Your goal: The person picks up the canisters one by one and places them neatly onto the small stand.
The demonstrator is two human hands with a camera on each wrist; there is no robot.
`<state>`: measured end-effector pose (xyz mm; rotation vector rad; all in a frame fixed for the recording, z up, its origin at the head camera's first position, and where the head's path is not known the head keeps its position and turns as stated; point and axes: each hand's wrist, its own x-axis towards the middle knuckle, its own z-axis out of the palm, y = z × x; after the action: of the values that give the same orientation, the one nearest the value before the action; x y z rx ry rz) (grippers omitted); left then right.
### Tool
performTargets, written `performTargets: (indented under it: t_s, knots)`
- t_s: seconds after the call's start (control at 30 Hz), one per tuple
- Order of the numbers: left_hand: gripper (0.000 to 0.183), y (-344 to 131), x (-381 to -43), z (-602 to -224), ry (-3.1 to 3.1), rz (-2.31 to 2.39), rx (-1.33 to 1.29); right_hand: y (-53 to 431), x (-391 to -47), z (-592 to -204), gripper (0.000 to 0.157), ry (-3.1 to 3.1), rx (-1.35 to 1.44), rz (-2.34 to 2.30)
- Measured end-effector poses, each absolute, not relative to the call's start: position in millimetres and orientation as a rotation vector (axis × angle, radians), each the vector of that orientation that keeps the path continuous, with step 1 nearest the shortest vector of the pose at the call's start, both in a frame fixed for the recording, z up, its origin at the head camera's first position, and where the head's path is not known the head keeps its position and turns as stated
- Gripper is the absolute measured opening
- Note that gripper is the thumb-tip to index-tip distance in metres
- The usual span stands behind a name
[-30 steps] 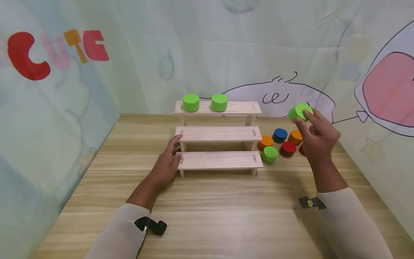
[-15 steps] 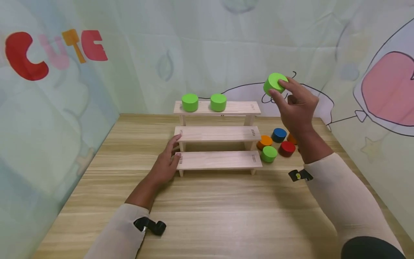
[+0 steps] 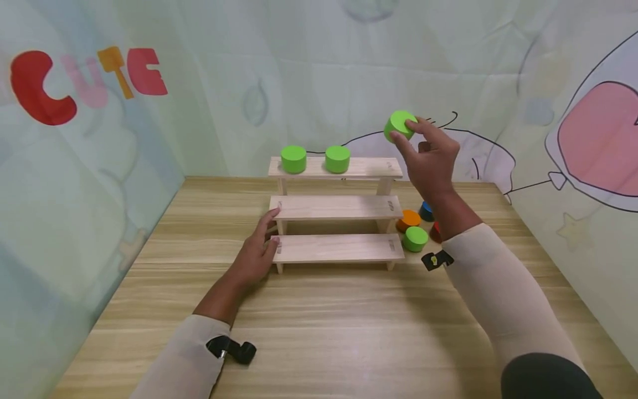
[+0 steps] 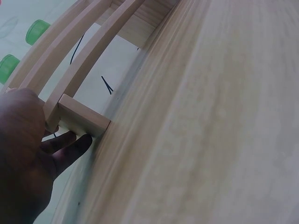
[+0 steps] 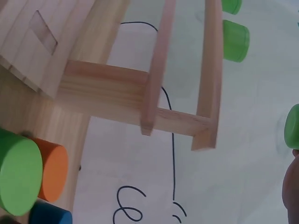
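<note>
A pale wooden three-tier display stand (image 3: 336,206) stands on the table. My left hand (image 3: 254,254) rests against its left end, thumb at the bottom tier and forefinger at the middle one. In the left wrist view, other fingers (image 4: 70,151) lie along the stand's side leg. My right hand (image 3: 431,152) pinches a green cylinder block (image 3: 397,126) between thumb and fingers, tilted, up and right of the top tier. Two more green cylinder blocks, a left one (image 3: 293,159) and a right one (image 3: 337,159), sit on the top tier, leaving its right part bare.
On the table right of the stand are a green block (image 3: 415,239), an orange block (image 3: 408,220), a blue block (image 3: 426,210) and a red block (image 3: 436,233), the last two partly hidden by my right arm. Printed cloth (image 3: 319,83) hangs behind the table (image 3: 319,327).
My right hand has lifted the green cylinder block and carried it left, from over the loose blocks toward the top tier. My left hand has stayed at the stand's left end.
</note>
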<state>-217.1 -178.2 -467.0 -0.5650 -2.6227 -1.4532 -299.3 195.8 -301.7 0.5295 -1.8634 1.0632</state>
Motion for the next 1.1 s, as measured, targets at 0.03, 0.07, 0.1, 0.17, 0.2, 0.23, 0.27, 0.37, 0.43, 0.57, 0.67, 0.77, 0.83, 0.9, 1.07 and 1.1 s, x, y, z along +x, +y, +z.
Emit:
performTargets:
  t_s: [0.03, 0.07, 0.1, 0.17, 0.2, 0.23, 0.27, 0.37, 0.43, 0.57, 0.67, 0.77, 0.83, 0.9, 1.07, 1.1]
  knots:
    - [0.068, -178.3, -217.0, -466.9, -2.625, -1.455, -0.562, 194.2, -301.2, -304.2, 0.041, -1.875, 0.518, 1.074]
    - [0.068, -178.4, -216.8, -466.7, -2.626, -1.457, -0.559, 192.5, -303.0, -306.8, 0.041, -1.888, 0.504, 1.081]
    - [0.068, -178.5, -216.7, -466.5, -2.627, -1.459, -0.556, 190.9, -304.6, -309.5, 0.041, -1.904, 0.486, 1.084]
    - [0.068, -178.2, -216.1, -465.6, -2.63, -1.465, -0.554, 188.7, -306.5, -314.6, 0.041, -1.944, 0.456, 1.086]
    - [0.068, -178.1, -215.7, -465.1, -2.632, -1.464, -0.552, 187.5, -307.1, -317.1, 0.042, -1.971, 0.438, 1.081]
    - [0.068, -178.1, -215.3, -464.7, -2.632, -1.462, -0.552, 186.7, -308.0, -320.1, 0.042, -1.998, 0.423, 1.071]
    - [0.068, -178.1, -215.0, -464.3, -2.633, -1.461, -0.551, 185.9, -308.8, -323.1, 0.043, -2.025, 0.409, 1.056]
    - [0.068, -177.9, -214.5, -463.9, -2.637, -1.461, -0.549, 184.3, -309.9, -332.6, 0.046, -2.113, 0.373, 0.999]
    - [0.068, -177.7, -214.3, -463.7, -2.638, -1.461, -0.55, 183.6, -310.6, -338.4, 0.047, -2.155, 0.365, 0.964]
    - [0.068, -177.5, -213.8, -463.1, -2.636, -1.463, -0.551, 181.5, -311.7, -345.6, 0.046, -2.183, 0.384, 0.929]
    - [0.068, -177.2, -213.6, -463.0, -2.635, -1.463, -0.549, 180.1, -313.1, -349.3, 0.045, -2.197, 0.396, 0.906]
    - [0.068, -177.0, -213.8, -463.4, -2.638, -1.462, -0.55, 178.9, -312.4, -352.2, 0.043, -2.226, 0.379, 0.889]
    - [0.068, -177.1, -214.2, -463.9, -2.64, -1.461, -0.551, 178.8, -311.9, -353.8, 0.043, -2.24, 0.362, 0.888]
    - [0.068, -177.1, -214.6, -464.0, -2.64, -1.458, -0.55, 178.6, -310.9, -354.3, 0.043, -2.253, 0.342, 0.894]
    - [0.068, -177.1, -215.4, -464.8, -2.633, -1.449, -0.546, 178.9, -310.6, -354.2, 0.045, -2.283, 0.299, 0.909]
    - [0.068, -177.1, -215.6, -465.1, -2.633, -1.449, -0.544, 178.9, -310.5, -354.0, 0.046, -2.291, 0.293, 0.91]
